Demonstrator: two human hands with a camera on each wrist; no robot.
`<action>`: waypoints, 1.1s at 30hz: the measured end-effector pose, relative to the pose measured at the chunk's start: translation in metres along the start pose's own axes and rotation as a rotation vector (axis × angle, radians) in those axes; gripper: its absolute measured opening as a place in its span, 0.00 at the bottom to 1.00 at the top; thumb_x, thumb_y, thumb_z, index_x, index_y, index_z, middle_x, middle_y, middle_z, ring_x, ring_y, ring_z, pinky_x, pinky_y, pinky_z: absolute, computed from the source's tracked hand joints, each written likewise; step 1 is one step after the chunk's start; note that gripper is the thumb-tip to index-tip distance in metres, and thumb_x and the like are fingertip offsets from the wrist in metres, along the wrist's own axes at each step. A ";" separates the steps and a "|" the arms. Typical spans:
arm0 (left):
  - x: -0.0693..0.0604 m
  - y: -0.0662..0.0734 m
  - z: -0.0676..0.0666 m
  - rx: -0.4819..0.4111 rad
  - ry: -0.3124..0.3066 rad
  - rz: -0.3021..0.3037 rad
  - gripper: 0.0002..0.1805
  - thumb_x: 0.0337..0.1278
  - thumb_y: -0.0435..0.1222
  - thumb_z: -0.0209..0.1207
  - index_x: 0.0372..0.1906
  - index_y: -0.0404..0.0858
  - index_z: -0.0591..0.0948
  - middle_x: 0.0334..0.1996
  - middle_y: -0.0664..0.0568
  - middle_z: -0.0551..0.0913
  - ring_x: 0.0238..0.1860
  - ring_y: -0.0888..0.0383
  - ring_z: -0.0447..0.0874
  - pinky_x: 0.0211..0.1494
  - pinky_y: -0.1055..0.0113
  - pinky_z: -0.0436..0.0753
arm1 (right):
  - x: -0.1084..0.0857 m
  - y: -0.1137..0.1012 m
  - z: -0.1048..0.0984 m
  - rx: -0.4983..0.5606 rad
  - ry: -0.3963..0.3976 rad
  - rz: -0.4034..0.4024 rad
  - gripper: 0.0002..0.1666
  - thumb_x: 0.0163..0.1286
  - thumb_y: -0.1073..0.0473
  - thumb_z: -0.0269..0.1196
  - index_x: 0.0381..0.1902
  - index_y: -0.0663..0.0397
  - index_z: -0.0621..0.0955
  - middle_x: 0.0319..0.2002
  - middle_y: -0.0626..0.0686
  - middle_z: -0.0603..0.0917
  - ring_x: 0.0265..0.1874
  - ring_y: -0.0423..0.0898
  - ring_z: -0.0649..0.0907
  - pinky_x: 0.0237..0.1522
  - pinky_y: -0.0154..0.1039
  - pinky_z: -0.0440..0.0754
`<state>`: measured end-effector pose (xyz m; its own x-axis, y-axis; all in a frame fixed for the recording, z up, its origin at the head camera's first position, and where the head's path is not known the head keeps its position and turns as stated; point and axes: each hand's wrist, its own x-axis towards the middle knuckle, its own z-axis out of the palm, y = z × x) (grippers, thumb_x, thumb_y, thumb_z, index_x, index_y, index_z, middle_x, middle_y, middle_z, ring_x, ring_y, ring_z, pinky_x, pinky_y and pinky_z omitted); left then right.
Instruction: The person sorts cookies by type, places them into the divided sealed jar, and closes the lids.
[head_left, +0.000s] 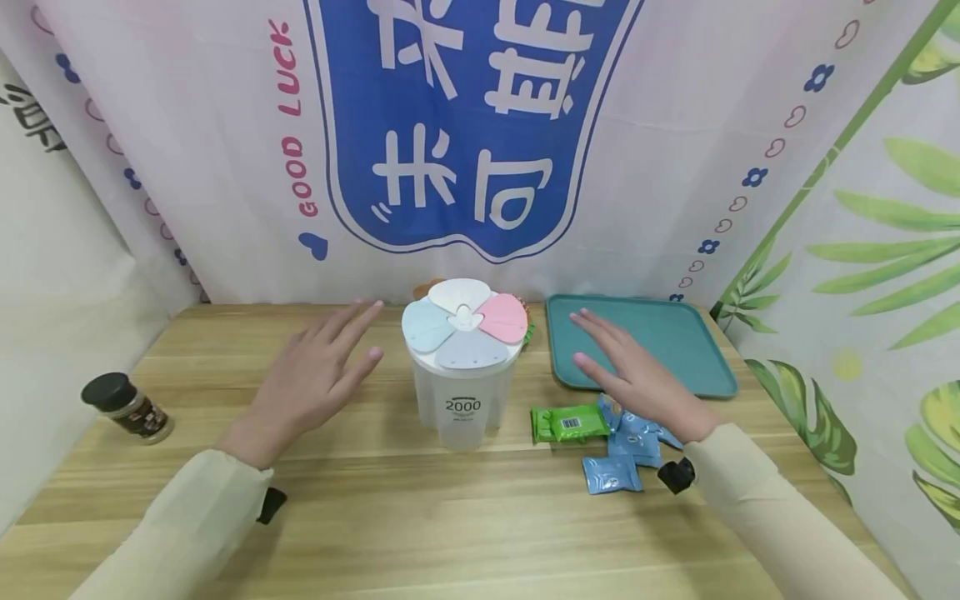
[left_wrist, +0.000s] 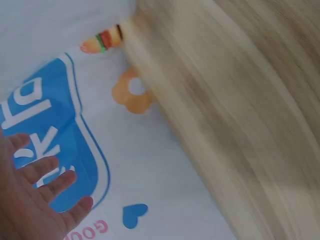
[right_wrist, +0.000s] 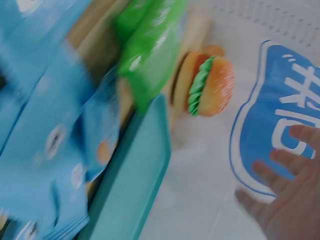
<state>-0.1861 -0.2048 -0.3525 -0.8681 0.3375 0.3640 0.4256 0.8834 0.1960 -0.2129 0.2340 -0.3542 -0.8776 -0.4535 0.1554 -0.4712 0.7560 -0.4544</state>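
A clear plastic canister marked 2000 stands upright on the wooden table, its lid split into white, pink, blue and grey petal-like flaps. To its left my left hand hovers with fingers extended, apart from the canister; the left wrist view shows these fingers spread and holding nothing. On the other side, my right hand hangs in the air near the tray and packets, fingers extended and holding nothing. Beneath it lie several blue packets, partly covered by the hand, beside green packets.
A teal tray lies at the back right of the table. A black-capped seasoning jar stands at the far left. Behind the table hangs a printed cloth with a blue emblem; the right wrist view shows a burger picture on it.
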 end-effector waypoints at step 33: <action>0.021 0.058 -0.013 -0.185 0.219 0.491 0.27 0.62 0.40 0.72 0.66 0.42 0.84 0.66 0.51 0.84 0.71 0.48 0.81 0.76 0.46 0.78 | 0.036 -0.087 -0.012 0.004 0.150 -0.651 0.25 0.64 0.64 0.75 0.60 0.52 0.87 0.60 0.52 0.89 0.66 0.52 0.84 0.72 0.53 0.81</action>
<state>-0.1762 -0.1506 -0.3214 -0.4928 0.6015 0.6288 0.8205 0.5619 0.1056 -0.2044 0.1572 -0.2983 -0.4167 -0.7461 0.5194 -0.9090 0.3482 -0.2292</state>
